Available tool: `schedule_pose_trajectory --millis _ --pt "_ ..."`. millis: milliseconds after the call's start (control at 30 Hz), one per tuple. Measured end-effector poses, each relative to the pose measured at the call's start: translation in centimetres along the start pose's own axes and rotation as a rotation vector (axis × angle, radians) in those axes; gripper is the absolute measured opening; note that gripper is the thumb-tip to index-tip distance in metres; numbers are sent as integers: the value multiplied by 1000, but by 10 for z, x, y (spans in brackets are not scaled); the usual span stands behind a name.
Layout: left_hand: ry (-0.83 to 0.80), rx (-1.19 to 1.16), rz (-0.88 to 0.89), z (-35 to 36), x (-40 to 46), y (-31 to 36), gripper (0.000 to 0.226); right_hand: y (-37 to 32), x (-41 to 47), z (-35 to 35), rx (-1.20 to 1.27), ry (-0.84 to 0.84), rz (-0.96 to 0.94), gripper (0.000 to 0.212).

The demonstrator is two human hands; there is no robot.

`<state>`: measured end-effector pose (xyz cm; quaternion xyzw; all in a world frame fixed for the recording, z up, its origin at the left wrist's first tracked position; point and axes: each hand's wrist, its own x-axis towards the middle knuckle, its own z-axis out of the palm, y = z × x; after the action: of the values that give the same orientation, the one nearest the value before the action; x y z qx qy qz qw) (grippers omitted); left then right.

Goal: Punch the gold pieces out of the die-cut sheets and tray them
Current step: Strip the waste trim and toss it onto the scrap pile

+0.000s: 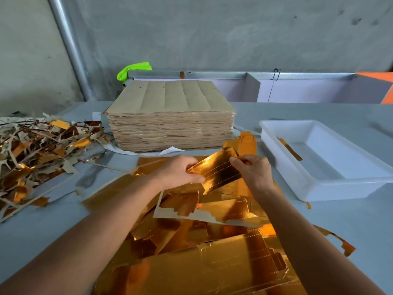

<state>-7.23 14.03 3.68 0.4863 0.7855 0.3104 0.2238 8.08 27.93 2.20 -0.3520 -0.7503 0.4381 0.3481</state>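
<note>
We see the left hand [178, 171] and right hand [253, 171] both pinching one gold piece [219, 173] above the gold sheets [212, 262]; white tray [308, 184] at two o'clock, its right end cut off; fingertips hidden behind the foil.

Our left hand [178, 171] covers the gold piece's [219, 172] nine o'clock end. The scrap pile [38, 154] runs off the frame at nine o'clock, the tray [282, 167] at three.
</note>
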Motion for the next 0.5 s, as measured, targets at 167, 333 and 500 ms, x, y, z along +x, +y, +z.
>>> schedule_pose_trajectory --millis 167,333,500 --pt "-47 -172 -78 10 -3 -4 29 3 3 -2 93 0 73 17" --pt "-83 -148 -71 20 -6 -16 24 6 3 -3 -83 10 30 18" --pt "-96 22 -109 16 -5 -23 24 9 4 -11 -186 56 0 19"
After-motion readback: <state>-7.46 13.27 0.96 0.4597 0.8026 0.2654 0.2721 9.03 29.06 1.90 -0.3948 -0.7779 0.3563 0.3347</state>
